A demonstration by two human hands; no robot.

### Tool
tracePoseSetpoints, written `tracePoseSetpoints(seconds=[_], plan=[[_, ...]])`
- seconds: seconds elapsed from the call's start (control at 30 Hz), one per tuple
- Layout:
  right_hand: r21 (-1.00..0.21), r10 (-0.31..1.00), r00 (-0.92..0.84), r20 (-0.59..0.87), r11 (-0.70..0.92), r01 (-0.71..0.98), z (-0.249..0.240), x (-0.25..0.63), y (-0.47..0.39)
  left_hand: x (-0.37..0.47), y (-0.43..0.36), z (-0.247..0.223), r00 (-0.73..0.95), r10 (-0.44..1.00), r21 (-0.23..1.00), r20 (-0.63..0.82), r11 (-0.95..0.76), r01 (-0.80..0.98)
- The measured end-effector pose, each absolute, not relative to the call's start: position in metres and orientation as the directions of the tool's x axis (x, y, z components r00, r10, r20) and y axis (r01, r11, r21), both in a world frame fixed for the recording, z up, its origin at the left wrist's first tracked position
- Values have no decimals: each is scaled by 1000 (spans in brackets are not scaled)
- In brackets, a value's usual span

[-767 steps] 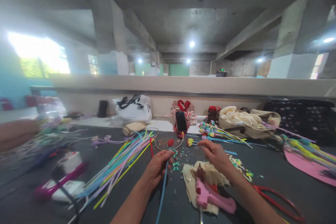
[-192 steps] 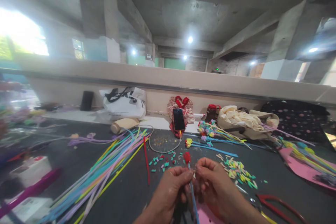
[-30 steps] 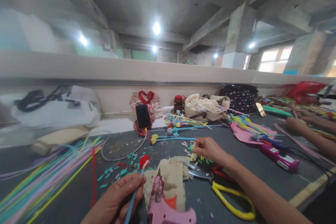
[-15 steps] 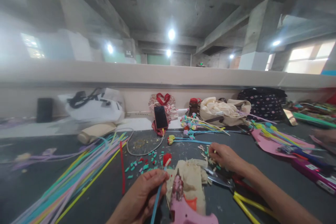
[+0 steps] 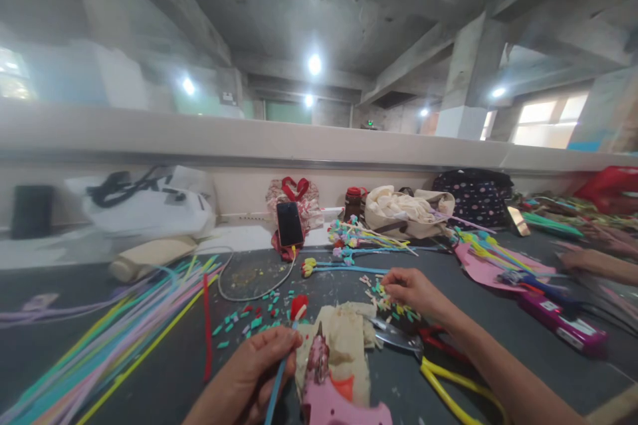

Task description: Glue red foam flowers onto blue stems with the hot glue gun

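Observation:
A blue stem (image 5: 276, 388) topped by a red flower head (image 5: 299, 307) is pinched in my left hand (image 5: 256, 368). My right hand (image 5: 416, 293) has its fingers bent together over small yellow and pale pieces (image 5: 399, 310) on the table; whether anything is between the fingertips is hidden. Between my hands, a pink glue gun (image 5: 331, 395) points its nozzle away from me, over a beige cloth (image 5: 346, 335). Scissors with yellow handles (image 5: 443, 388) lie below my right forearm. Small green pieces (image 5: 256, 322) are scattered beyond my left hand.
Long coloured stems (image 5: 124, 339) lie at left beside a red strip (image 5: 207, 329). A phone (image 5: 290, 224) leans on a patterned bag. Finished-looking flower stems (image 5: 359, 269) lie ahead. At right are a pink sheet (image 5: 478, 270), a purple device (image 5: 561, 323) and another person's hand (image 5: 588, 261).
The view has turned slightly right, so most things appear farther left. My left hand still grips the blue stem, and my right hand remains over the small pieces. The other person's arm shows more.

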State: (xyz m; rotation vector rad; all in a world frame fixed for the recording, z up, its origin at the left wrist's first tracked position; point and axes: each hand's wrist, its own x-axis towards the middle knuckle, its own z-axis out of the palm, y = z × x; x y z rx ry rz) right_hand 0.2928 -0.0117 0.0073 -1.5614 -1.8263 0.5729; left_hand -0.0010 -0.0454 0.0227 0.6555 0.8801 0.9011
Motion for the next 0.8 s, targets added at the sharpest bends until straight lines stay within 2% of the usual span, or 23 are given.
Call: tracePoseSetpoints(seconds=[0.2, 0.33, 0.43, 0.5, 0.6, 0.7, 0.8], plan=[[-595, 939, -50, 340, 256, 762, 11, 293, -10, -1, -42, 19, 355, 863, 799, -359, 481, -361], [-564, 929, -54, 366, 267, 782, 21, 277, -19, 1, -42, 15, 439, 836, 811, -329, 488, -323], [-543, 913, -121, 389, 333, 771, 26, 244, -31, 4, -42, 9, 452, 843, 823, -290, 461, -331], [-445, 846, -253, 469, 473, 760, 26, 216, -38, 6, -40, 5, 519, 818, 831, -249, 456, -319], [-252, 683, -405, 608, 650, 717, 23, 178, -44, 4, -37, 1, 527, 818, 816, -231, 458, -353], [-122, 572, -467, 674, 710, 694, 18, 157, -40, 0, -33, 2, 517, 824, 786, -230, 471, -400], [-31, 515, -513, 686, 726, 687, 16, 152, -32, -4, -30, 5, 511, 832, 770, -216, 466, -435]])
